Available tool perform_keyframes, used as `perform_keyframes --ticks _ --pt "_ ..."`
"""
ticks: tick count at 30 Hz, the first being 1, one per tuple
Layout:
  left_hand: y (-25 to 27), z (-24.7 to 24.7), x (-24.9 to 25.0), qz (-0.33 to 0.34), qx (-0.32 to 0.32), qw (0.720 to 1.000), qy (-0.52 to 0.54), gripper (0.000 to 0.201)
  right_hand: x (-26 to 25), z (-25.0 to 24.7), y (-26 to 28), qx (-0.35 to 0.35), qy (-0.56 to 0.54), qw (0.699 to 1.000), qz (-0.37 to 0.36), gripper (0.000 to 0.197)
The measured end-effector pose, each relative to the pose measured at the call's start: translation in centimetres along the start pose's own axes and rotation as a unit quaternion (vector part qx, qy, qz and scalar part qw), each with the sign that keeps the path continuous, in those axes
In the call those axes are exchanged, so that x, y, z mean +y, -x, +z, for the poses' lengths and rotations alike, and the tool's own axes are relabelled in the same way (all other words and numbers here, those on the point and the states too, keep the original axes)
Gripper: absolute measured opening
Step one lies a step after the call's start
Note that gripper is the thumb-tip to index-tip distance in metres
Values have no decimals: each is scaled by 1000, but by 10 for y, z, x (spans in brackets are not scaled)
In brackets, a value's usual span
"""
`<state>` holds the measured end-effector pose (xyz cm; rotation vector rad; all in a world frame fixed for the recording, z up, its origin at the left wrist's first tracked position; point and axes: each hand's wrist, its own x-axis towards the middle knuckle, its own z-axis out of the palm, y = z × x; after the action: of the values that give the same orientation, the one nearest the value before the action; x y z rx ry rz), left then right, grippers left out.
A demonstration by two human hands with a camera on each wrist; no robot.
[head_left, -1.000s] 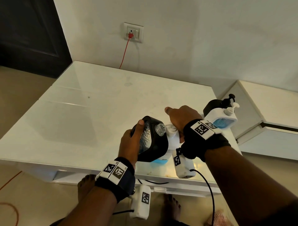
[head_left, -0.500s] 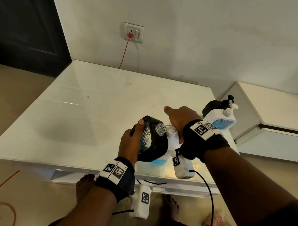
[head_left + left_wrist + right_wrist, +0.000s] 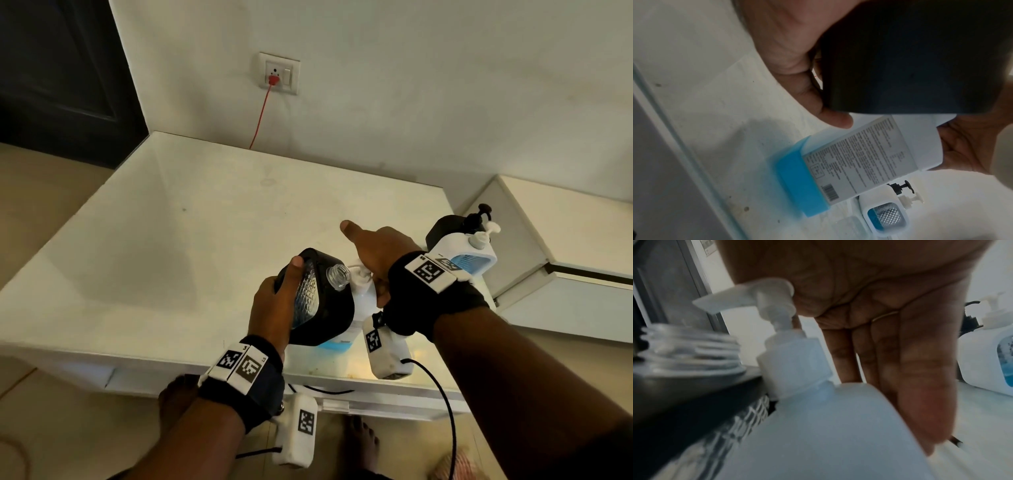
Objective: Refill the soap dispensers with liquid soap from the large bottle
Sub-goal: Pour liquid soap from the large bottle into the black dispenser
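My left hand (image 3: 274,301) grips a black soap dispenser (image 3: 325,308), tilted above the table's front edge, with its clear threaded neck (image 3: 338,277) uncapped. Its fingers (image 3: 797,56) wrap the dark body (image 3: 910,56). Right beside it stands the large white bottle (image 3: 364,301), with blue soap low inside (image 3: 797,181). My right hand (image 3: 380,250) lies over its white pump head (image 3: 764,293). The palm touches the pump, the fingers (image 3: 920,369) run straight down the bottle's far side, and the thumb points away. The pump spout sits close to the open neck (image 3: 690,352).
Two more dispensers stand at the table's right end, a white one with a blue window (image 3: 462,257) and a black one (image 3: 448,229) behind it. The white table (image 3: 171,240) stretches left. A red cable (image 3: 260,113) hangs from the wall socket. A white cabinet (image 3: 565,246) sits to the right.
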<state>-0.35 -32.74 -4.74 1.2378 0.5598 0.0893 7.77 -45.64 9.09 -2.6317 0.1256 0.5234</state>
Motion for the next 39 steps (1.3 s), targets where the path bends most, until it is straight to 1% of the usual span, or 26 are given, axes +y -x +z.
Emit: perform_keyframes --ticks 6,9,11,13,15,17,20,23,26,28,31,32,35,39 --pt "0 0 0 1 0 1000 2 113 4 5 -4 48 46 998 6 55" --pt "0 -1 0 2 2 1000 -1 111 4 6 -4 35 44 998 10 68" --pt "-1 -1 0 1 4 1000 -5 109 2 3 -1 8 10 1000 7 76" --pt "-1 -1 0 -3 2 1000 -5 110 0 -2 3 -18 -23 1000 1 81" --pt "-1 0 1 -7 0 1000 -8 111 -1 -5 4 -29 -33 999 -1 82" --pt "-1 0 1 -11 1 1000 -4 105 -1 -3 4 -21 -24 999 0 78" --pt "-2 -1 0 -9 1 1000 -4 98 2 2 1 12 -13 1000 0 64" --pt "-3 -1 -1 -7 -4 1000 -5 100 5 6 -3 45 11 999 0 54" --pt "-4 -1 -1 -12 -6 1000 2 106 5 7 -4 59 35 998 0 45" --pt "-3 -2 -2 -11 -8 1000 0 105 4 7 -3 53 43 998 1 49" --pt "-1 -2 0 -10 -8 1000 2 97 1 2 -1 18 23 1000 6 68" --pt "-1 -2 1 -8 -9 1000 3 94 0 0 0 2 4 1000 10 71" --pt "0 0 2 -8 -8 1000 2 92 -1 -2 3 -8 -20 1000 8 71" --pt "1 0 2 -12 5 1000 7 99 1 3 -2 26 15 1000 6 64"
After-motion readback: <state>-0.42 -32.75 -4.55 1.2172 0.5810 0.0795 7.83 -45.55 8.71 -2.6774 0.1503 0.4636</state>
